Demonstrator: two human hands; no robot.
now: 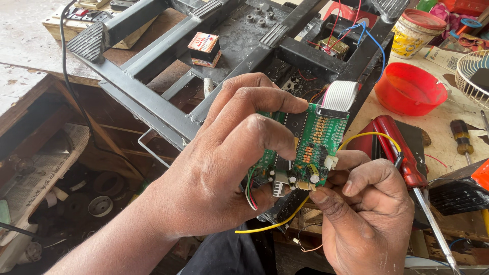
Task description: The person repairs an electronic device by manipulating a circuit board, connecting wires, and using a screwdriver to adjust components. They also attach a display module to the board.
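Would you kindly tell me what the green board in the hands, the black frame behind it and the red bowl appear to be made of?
The green circuit board, held by the left hand and right hand, looks like lacquered fibreglass laminate studded with soldered parts. The black frame seems painted steel, with weld seams at its joints. The red bowl looks like glossy moulded plastic.

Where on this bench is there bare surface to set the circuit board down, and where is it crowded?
Bare patches: the tabletop between the red bowl and the brown-handled screwdriver, and the pale slab at upper left. Crowded: the black frame with its wires, and the right edge. Both hands, left hand and right hand, hold the circuit board.
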